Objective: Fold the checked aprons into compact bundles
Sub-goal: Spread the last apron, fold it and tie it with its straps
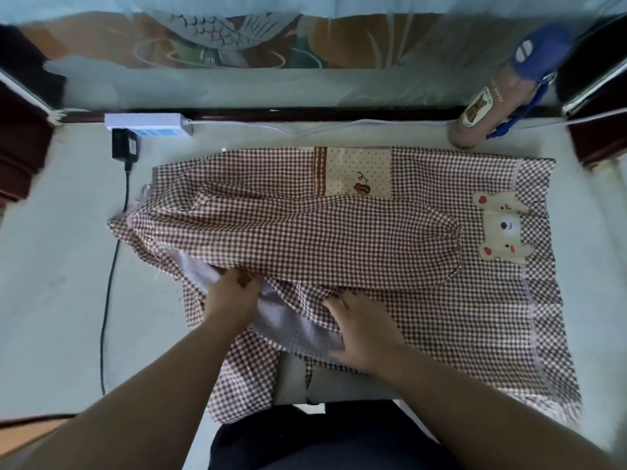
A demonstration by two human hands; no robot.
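A brown-and-white checked apron [339,232] lies spread across the pale table [61,266], with a beige pocket patch [359,171] at the far edge and a bear appliqué [502,228] at the right. Its near edge hangs over the table front. A sleeve-like fold lies across the middle. My left hand [234,293] grips a bunched fold of the cloth near the left, where the pale lining [291,327] is turned up. My right hand [363,327] rests on the cloth beside it, fingers curled into the fabric edge.
A white power strip [146,122] and a black adapter [125,145] sit at the back left, with a black cable [108,293] running down the table. A tan bottle with a blue cap [498,96] stands at the back right. Dark furniture flanks both sides.
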